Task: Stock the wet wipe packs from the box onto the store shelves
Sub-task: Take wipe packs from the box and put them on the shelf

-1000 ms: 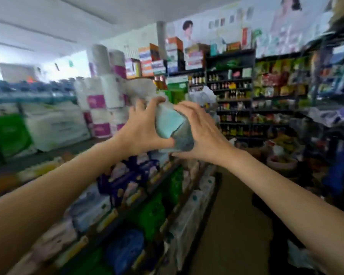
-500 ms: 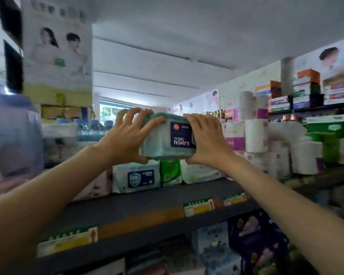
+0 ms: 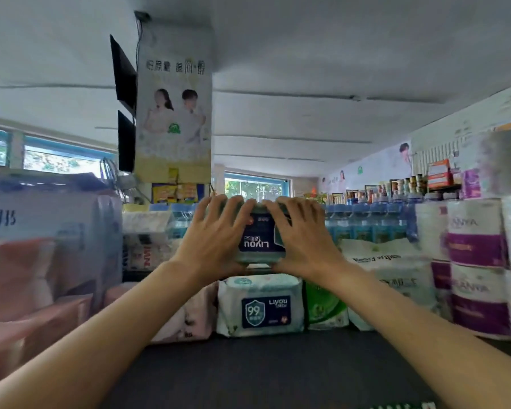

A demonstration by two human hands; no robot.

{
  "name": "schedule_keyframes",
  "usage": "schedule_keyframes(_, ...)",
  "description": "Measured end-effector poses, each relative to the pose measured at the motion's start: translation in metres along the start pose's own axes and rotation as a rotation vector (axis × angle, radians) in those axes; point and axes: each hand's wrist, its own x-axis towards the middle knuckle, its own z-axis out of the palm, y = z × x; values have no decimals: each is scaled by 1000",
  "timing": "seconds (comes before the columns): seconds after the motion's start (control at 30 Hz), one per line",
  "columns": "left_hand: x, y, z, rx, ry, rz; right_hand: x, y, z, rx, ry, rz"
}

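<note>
I hold a pale green wet wipe pack [image 3: 258,236] with a dark blue label upside down between both hands. My left hand [image 3: 216,240] grips its left end and my right hand [image 3: 303,240] grips its right end, fingers curled over the top. The pack hovers just above a matching wet wipe pack [image 3: 260,305] that stands on the dark top shelf [image 3: 263,367]. The box is out of view.
A pink pack [image 3: 186,317] lies left of the shelved pack, a green pack [image 3: 325,308] and white baby wipes [image 3: 393,278] right of it. Large pink bags [image 3: 39,255] fill the left, toilet rolls [image 3: 478,267] the right. Water bottles [image 3: 366,222] stand behind.
The view swung from the aisle to face the top shelf. Both hands carried the pack forward and centred it over the matching pack on the shelf.
</note>
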Motion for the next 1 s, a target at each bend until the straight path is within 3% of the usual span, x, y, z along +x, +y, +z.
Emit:
schedule_keyframes(0.1,6,-10,1,58,64,11,9,14,0,67,-23,42)
schedule_keyframes(0.2,18,-10,15,78,107,-50,5,42,7,210,-44,382)
schedule_keyframes(0.23,17,-11,12,38,114,-108,2,37,4,414,-35,593)
schedule_keyframes(0.3,15,-10,10,-66,156,-279,3,14,-4,1120,-28,987)
schedule_keyframes(0.37,19,-5,8,-85,209,-360,11,-7,-11,1693,-41,1039)
schedule_keyframes(0.47,39,-2,6,150,365,-135,38,-7,-27,2198,-53,995)
schedule_keyframes(0.53,50,2,3,245,441,75,48,0,-36,2307,-99,1105)
schedule_keyframes(0.6,50,15,3,176,413,157,52,12,-29,2253,-59,1173)
schedule_keyframes(0.67,43,29,1,-24,270,118,58,23,-18,2100,61,1174)
schedule_keyframes(0.77,24,27,5,-130,89,-24,59,39,1,1458,250,1135)
schedule_keyframes(0.87,13,9,13,-121,49,-198,49,42,12,714,156,725)
schedule_keyframes(1.0,8,1,22,-194,15,-327,40,23,35,34,-78,49)
